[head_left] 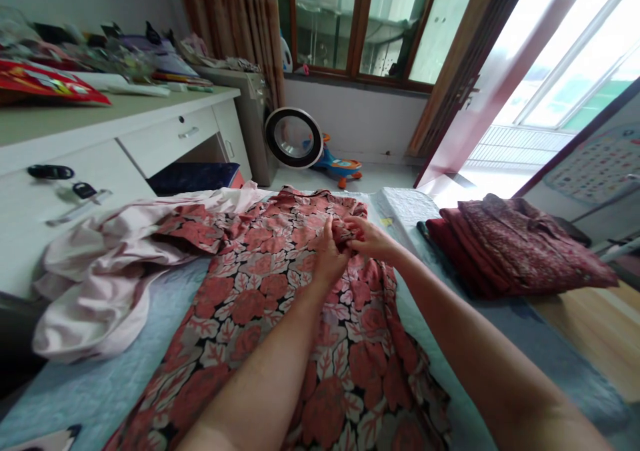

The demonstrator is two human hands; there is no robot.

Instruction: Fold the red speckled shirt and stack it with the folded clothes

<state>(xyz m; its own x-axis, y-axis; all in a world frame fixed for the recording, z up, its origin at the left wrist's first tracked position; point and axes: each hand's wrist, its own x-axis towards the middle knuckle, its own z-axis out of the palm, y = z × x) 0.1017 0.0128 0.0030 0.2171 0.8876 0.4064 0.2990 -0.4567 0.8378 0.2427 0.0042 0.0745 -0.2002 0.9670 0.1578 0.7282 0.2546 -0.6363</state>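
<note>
Dress (280, 304), thin floral fabric, red and cream leaves; laid flat along middle of bed (100, 378), long axis running away toward far edge. Left hand (327, 258) and right hand (367, 238) side by side at far end, both pinched shut on bunched cloth. Pink garment (100, 284) crumpled at left edge; folded maroon clothes (515, 251) at right edge.

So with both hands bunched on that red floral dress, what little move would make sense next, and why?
Probably draw the pinched fabric flat toward the right edge. Both the left hand and the right hand grip a gathered fold near the upper part of the floral dress, which otherwise lies spread flat on the bed; that bunch is the one rumpled spot.
</note>
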